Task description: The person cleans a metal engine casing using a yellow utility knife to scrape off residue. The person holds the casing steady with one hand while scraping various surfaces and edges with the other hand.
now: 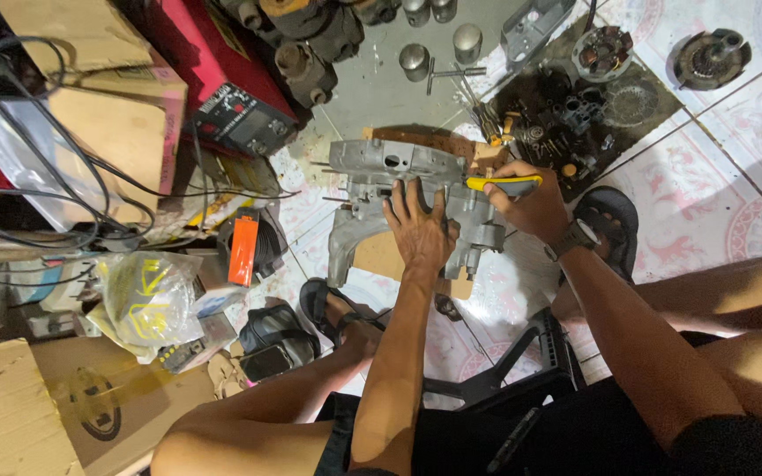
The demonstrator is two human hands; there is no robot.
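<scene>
While sitting on the tiled floor (663, 220), a person is pressing the left hand (418, 231) flat, fingers spread, on a grey metal engine casing (381, 172). The right hand (531, 204) is gripping a yellow-handled tool (504, 184) against it. Steady downward pressure should be keeping the dull, greasy casing from shifting.

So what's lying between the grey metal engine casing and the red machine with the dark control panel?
In the head view, bare tiled floor separates the grey metal engine casing from the red machine.
</scene>
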